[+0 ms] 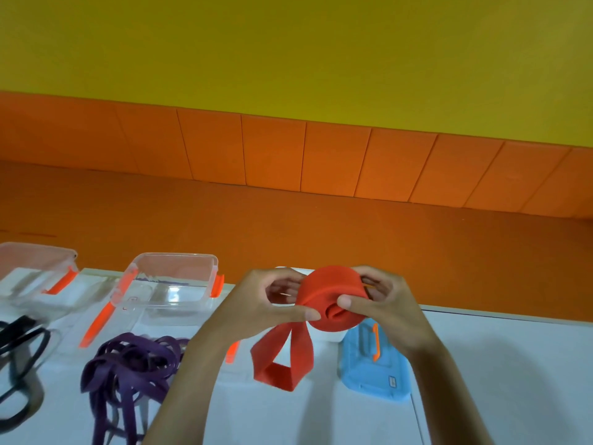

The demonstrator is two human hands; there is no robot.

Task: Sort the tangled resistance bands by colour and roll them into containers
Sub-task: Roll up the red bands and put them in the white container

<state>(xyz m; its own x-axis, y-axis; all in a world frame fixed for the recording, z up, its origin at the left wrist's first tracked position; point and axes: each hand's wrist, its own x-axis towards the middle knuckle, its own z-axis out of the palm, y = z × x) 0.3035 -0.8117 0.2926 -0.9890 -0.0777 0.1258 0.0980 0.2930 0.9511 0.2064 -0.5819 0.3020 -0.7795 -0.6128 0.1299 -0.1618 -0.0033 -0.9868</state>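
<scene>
Black bands [22, 345] clipped by the left edge and blurred, count unclear. Leftmost clear container [38, 261] also cut off there. Purple bands [128, 367] run off the bottom edge, tangle too smeared to count. Rolled red band [330, 284] hides the far fingers of left hand [276, 303] and right hand [382, 303]. Blue lid [362, 370] partly behind the right wrist, its label too small to read.

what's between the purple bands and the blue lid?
In the head view: the left forearm, an orange clip and the loose loop of the red band, trailing from the roll that the left hand and right hand grip.
</scene>
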